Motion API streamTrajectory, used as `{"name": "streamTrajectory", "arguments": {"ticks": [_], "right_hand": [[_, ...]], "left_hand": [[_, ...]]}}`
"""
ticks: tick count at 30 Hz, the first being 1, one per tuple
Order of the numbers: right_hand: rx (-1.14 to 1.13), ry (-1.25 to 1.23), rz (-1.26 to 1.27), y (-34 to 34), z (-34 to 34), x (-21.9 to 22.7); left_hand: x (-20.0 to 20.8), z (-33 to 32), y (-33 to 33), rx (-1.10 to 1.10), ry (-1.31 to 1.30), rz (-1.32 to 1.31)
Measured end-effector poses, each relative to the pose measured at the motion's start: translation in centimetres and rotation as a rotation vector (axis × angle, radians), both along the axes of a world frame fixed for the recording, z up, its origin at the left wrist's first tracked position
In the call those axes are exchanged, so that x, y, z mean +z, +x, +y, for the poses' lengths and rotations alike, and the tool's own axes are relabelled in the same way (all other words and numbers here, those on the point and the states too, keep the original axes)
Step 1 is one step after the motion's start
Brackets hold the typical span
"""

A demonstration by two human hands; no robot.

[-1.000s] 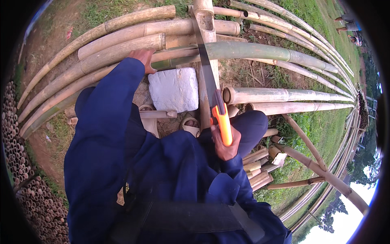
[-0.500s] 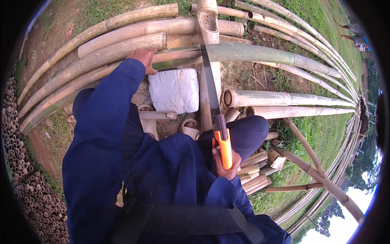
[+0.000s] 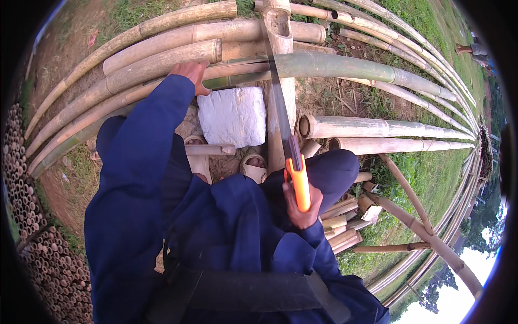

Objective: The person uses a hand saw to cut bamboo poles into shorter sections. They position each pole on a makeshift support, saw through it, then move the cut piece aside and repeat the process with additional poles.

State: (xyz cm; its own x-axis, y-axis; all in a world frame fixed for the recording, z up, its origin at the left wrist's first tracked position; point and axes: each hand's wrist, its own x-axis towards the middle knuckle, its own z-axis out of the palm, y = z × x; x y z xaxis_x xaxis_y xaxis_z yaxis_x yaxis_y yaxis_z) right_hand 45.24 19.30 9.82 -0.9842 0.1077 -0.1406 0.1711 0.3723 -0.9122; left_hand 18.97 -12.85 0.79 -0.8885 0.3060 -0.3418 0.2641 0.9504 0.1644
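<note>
Outdoor yard, grass and stacked bamboo poles (image 3: 162, 48) all round. Green bamboo pole (image 3: 345, 67) lies across an upright stump (image 3: 280, 32), beside a white block (image 3: 233, 116). Left hand (image 3: 190, 73) presses flat on the pole. Right hand (image 3: 302, 208) is wrapped around the orange-handled saw (image 3: 288, 146), blade on the pole. Judgement: keep long, square strokes and hold firm pressure near the cut.

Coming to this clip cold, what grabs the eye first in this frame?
The bright orange-handled saw at centre, gripped by the right hand, its blade laid across a green bamboo pole that the left hand presses on at upper left. A white stone block sits just below that pole, near the person's sandalled feet. Pale bamboo poles fan out all around, with a stack of cut bamboo ends at far left.
</note>
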Motion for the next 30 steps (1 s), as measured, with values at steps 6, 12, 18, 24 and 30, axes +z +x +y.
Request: {"name": "streamTrajectory", "arguments": {"ticks": [6,12,18,24,30], "right_hand": [[-0.05,-0.19,0.061,-9.1,-2.3,-3.3],[-0.049,-0.23,0.015,-9.1,-1.8,-4.2],[-0.041,-0.263,0.051,-8.9,-1.4,-4.8],[-0.043,-0.248,0.044,-8.8,-1.5,-4.6],[-0.013,-0.215,0.164,-8.9,-1.8,-4.7]], "left_hand": [[1.5,-0.1,-0.9,0.04,0.045,-0.084],[0.9,-1.9,0.7,0.076,0.186,0.181],[0.7,-3.2,-0.7,0.141,0.235,0.683],[-1.4,1.7,2.7,0.007,0.171,0.418],[-3.6,0.9,1.5,-0.026,0.135,0.291]]}}
